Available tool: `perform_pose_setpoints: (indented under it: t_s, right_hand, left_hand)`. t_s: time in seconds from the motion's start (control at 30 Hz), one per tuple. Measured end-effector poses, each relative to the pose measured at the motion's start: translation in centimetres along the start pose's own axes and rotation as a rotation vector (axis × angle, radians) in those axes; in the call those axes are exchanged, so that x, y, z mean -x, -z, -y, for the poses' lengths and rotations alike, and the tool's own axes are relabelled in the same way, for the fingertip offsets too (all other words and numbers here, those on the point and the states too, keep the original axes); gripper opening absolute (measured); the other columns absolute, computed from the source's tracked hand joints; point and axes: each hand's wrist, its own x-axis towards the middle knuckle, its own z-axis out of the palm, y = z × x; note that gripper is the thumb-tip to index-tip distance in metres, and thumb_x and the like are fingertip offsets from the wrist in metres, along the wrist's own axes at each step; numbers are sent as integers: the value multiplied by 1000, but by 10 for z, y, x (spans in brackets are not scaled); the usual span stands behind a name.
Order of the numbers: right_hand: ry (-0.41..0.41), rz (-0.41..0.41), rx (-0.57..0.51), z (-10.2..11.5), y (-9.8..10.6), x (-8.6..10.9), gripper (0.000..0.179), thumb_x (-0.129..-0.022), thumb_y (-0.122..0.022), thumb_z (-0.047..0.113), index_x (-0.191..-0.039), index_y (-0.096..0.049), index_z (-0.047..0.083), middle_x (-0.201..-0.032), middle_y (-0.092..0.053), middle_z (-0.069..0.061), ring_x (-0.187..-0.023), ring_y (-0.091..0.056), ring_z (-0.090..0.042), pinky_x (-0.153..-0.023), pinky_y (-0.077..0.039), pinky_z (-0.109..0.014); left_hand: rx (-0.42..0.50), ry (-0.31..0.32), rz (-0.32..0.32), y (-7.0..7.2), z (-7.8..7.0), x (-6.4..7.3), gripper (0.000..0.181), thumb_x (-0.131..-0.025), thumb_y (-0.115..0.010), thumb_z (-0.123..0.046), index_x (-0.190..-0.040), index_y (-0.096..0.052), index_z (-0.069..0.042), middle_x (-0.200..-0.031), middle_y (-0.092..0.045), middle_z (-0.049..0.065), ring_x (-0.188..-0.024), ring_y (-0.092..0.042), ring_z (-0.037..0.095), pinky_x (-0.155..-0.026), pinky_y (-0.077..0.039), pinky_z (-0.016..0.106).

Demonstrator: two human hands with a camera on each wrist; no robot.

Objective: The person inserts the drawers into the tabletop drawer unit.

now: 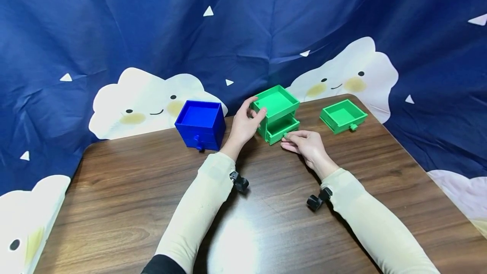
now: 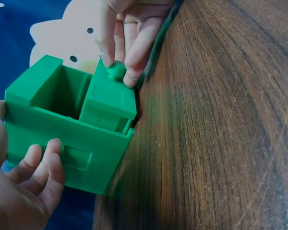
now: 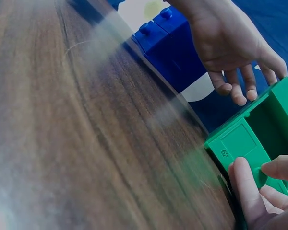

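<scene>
Green cabinet (image 1: pixel 282 114), upper bay (image 2: pixel 69 93) gaping | left hand (image 1: pixel 244 123): loose grip at rim (image 1: pixel 266 93) | right hand (image 1: pixel 310 145): pinching drawer knob (image 2: pixel 116 71)

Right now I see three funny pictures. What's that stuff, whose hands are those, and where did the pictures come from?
There's no robot here, just one person's two bare hands. The wide picture comes from a camera on the person's head. The tilted close-ups come from wrist cameras: left, then right.

On the brown wooden table stand a boxy blue plastic-looking cabinet and a green plastic-looking cabinet with an open tray on top. A separate green drawer with a knob sits to their right. Behind hangs a dark blue cloth with smiling white clouds.

The left hand touches the green cabinet. The right hand pinches the small green knob on its lower drawer.
</scene>
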Motion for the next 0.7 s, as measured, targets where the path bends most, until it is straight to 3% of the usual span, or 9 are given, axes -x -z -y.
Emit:
perform_pose_setpoints:
  t_s: [0.7]
  right_hand:
    - [5, -14, 3, 0, -9, -15, 38, -108, -60, 4, -141, -57, -17, -92, -81, -6, -82, -82, -12, -86, -65, -28]
  left_hand:
    - [8, 16, 12, 0, 0, -1, 54, -106, -69, -31, -156, -54, -17, -83, -57, 0, -85, -73, 48, -60, -46, 23]
